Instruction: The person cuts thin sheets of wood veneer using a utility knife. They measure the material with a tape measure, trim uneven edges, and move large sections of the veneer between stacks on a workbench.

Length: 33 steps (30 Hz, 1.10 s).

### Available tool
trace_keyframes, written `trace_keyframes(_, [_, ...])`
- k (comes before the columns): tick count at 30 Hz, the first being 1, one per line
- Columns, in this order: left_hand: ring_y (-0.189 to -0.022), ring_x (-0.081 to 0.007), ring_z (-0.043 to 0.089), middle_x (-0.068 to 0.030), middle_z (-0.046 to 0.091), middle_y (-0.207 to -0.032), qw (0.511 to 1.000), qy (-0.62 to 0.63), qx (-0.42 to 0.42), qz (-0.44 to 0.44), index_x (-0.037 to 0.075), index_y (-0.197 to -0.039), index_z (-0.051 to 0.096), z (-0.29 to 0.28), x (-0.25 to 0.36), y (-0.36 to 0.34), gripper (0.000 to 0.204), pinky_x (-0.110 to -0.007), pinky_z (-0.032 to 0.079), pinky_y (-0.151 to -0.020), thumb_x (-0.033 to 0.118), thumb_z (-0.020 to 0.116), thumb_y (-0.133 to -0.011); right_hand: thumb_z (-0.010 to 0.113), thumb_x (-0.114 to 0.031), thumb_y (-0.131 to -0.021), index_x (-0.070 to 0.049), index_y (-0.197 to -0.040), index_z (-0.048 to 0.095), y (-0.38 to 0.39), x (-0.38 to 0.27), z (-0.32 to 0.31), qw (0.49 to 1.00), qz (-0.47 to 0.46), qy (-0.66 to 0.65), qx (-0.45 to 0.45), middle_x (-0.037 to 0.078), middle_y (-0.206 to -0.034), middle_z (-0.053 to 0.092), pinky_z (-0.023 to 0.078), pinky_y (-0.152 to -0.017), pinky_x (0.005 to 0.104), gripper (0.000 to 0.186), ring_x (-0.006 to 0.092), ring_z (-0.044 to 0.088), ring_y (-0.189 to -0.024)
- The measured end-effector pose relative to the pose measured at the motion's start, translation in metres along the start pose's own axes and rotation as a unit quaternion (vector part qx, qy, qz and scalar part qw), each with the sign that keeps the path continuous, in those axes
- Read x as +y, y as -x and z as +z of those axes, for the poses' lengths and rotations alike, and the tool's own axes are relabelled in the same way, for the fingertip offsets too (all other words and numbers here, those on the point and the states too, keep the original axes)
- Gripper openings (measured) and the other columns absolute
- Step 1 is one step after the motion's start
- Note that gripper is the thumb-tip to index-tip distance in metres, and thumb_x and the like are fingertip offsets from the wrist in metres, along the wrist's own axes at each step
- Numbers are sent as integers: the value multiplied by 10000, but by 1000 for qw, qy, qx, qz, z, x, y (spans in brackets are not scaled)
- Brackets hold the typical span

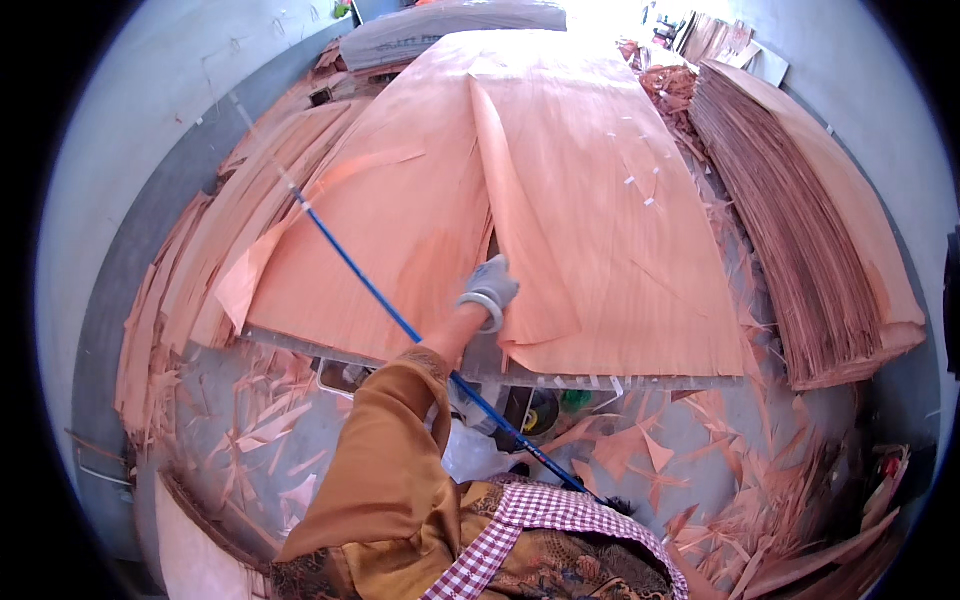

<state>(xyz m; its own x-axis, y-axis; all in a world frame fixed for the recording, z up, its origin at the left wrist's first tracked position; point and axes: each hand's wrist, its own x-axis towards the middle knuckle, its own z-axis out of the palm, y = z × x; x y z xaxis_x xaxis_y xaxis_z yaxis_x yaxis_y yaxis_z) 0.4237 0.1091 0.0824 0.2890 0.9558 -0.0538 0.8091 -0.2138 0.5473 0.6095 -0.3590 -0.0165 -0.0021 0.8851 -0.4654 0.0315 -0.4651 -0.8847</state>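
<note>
My left hand [489,281], in a grey glove with a pale bangle at the wrist, reaches to the middle of a wide stack of veneer. Its fingers look bunched together at the raised edge of a thin reddish wood veneer sheet [520,250]; the fingertips are partly hidden. That sheet curls up along a long narrow gap. Left of the gap lies another veneer sheet [370,240] with a torn, lifted outer edge. A blue pole [360,275] slants from the upper left, passes under my left forearm and ends near my apron. My right hand is out of view.
A tall veneer pile [790,220] stands at the right, longer strips [250,200] at the left. Broken veneer scraps [630,450] litter the floor. A wrapped bundle [450,30] lies at the far end. Beneath the near edge are a clear plastic bag [475,450] and small containers.
</note>
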Motion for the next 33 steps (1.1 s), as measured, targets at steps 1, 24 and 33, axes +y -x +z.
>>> trace_keyframes(1, [-1028, -385, 577, -269, 606, -1041, 1000, 12, -5, 14, 1, -1006, 588, -2, 16, -3, 321, -423, 461, -854, 193, 576, -749, 732, -119, -778, 22, -956, 670, 0, 1, 1, 1000, 2, 8, 20, -32, -839, 637, 457, -693, 227, 236, 50, 528, -765])
trace_keyframes(24, [-969, -289, 595, -149, 603, -1005, 952, 212, -197, -100, 7, -1135, 534, 90, 84, 183, 309, -383, 472, -877, 58, 568, -832, 632, -158, -852, -62, -1392, 352, 41, -85, -165, 953, -61, -70, 290, 89, -1231, 551, 426, -495, 198, 616, 85, 545, -607])
trace_keyframes(33, [-941, -413, 549, -245, 594, -994, 923, 77, 51, 375, -65, -1045, 554, 213, 369, 162, 418, -481, 413, -838, 323, 484, -905, 622, -167, -871, -35, -1360, 395, 175, -94, -294, 955, -67, -217, 189, 66, -1294, 494, 413, -515, 191, 555, 81, 551, -668])
